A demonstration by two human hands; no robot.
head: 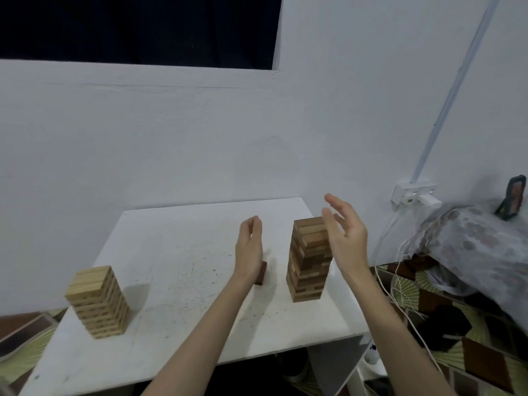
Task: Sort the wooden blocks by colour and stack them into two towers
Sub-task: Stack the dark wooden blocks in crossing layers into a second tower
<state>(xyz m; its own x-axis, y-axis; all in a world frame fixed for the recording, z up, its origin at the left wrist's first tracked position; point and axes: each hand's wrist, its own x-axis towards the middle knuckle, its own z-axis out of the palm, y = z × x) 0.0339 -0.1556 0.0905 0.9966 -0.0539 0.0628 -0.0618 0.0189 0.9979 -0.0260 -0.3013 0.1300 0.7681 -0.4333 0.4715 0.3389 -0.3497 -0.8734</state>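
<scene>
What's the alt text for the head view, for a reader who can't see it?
Two open, empty hands, left hand and right hand, flank a dark block tower on a white table. A shorter light block tower stands at the left, and one loose dark block sits behind the left hand.

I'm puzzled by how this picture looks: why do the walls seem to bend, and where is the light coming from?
Head view: the wide-angle lens bows the wall edges and the conduit. The light tower throws a soft shadow to its right, so light likely comes from the left. The right hand has slightly blurred fingertips. The window is black; no glare shows on the table.
</scene>
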